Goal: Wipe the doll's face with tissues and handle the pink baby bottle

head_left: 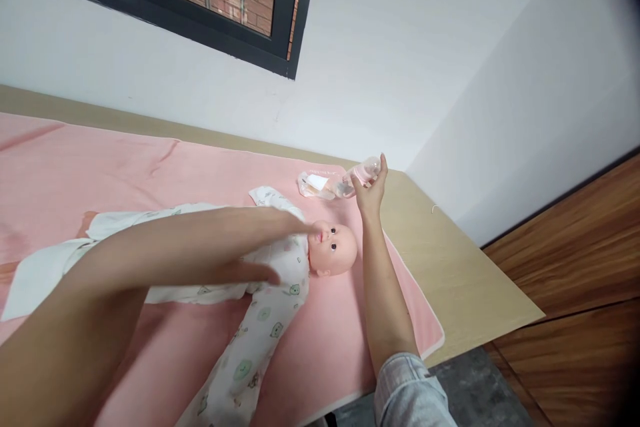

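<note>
My right hand (371, 193) is closed around a clear baby bottle (369, 169) with a pink band, near the back edge of the table. Beside it lies a crumpled clear plastic wrapper (316, 184) with a white piece in it. A bald baby doll (343, 250) lies face up, dressed in a white printed outfit (267, 317) with green animal figures. My left hand (273, 237), smeared by motion, reaches over the doll's chest, fingers stretched toward its chin and thumb apart. It hides part of the doll's chest and neck; whether it touches the doll I cannot tell.
A pink blanket (150, 170) with white edging is spread over the light wooden table (450, 287). Behind are a white wall (375, 67) and a dark-framed window (285, 27). Wood-grain panels (575, 260) stand at the right.
</note>
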### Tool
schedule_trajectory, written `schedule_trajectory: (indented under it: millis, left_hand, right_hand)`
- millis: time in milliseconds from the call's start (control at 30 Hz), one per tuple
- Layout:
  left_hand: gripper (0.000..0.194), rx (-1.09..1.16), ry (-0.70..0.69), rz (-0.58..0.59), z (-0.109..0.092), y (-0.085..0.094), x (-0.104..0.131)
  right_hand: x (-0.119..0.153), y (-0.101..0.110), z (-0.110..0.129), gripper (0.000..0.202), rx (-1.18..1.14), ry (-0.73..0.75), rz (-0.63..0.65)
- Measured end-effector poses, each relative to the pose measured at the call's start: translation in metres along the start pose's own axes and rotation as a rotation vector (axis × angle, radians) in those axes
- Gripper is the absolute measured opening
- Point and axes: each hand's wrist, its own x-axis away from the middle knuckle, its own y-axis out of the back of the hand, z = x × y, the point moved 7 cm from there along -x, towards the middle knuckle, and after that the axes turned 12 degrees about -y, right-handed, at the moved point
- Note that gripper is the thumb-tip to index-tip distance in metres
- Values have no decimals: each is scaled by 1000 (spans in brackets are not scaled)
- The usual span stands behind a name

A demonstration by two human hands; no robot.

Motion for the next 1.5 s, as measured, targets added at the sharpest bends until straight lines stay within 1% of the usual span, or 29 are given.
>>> schedule_trajectory:
  millis: [33,67,100,167,200,233,300,367,433,500,567,667,733,833,967,1067,1133,1167,1267,1333,1367,1433,1500]
  left_hand:
    - [64,16,-23,37,6,-3,-5]
    - [70,23,-35,41,14,-4,-9]
    - [76,20,-31,9,22,-3,-13]
    - [83,-5,4,-133,38,3,-18]
    - [83,-16,17,-199,42,5,-20]
    - [82,-24,27,-250,45,6,-21]
    - [81,-34,53,-300,47,5,-22]
    - [83,-48,87,-309,46,3,-22]
    - [85,-60,108,-296,44,1,-22]
    - [85,-60,109,-289,42,0,-22]
    - [84,-57,112,-296,41,-1,-22]
    - [84,-68,127,-325,43,1,-23]
    - [81,-86,131,-332,44,2,-23]
    - [73,-135,112,-319,44,1,-25]
    - [65,-189,108,-310,50,2,-27]
    - [59,-235,159,-325,64,9,-25]
    - [54,-267,209,-332,77,16,-21]
    - [53,-280,241,-334,85,20,-19]
    - [56,-304,372,-335,114,35,-8]
    - [58,-308,472,-324,136,43,1]
    - [59,-308,522,-314,148,47,6]
    - [62,-311,614,-284,171,52,16]
    - [65,-313,686,-250,190,55,26]
  right_hand:
    - [3,-3,11,88,-72,-7,45]
    - [7,-7,23,89,-131,-14,95]
    - [12,-11,36,91,-178,-16,144]
    - [27,-18,62,92,-256,-14,230]
    - [36,-21,75,92,-297,-2,272]
    - [46,-25,87,92,-323,13,316]
    - [67,-33,109,91,-329,39,392]
    - [86,-41,124,89,-321,42,457]
    - [102,-48,134,86,-318,48,503]
    - [113,-54,141,83,-310,68,537]
    - [120,-58,143,85,-303,82,566]
    - [121,-64,140,87,-333,70,597]
    - [119,-65,137,80,-363,64,605]
    - [116,-65,136,71,-393,66,580]
    - [105,-55,135,75,-421,55,463]
    - [84,-38,125,75,-404,59,327]
    - [64,-26,108,73,-367,67,234]
    - [52,-21,96,72,-342,64,196]
    - [20,-7,45,67,-256,4,69]
    - [6,-1,4,63,-159,-102,8]
    - [3,1,-18,62,-94,-169,-19]
    - [3,2,-56,61,56,-290,-28]
    - [8,2,-84,61,190,-347,-14]
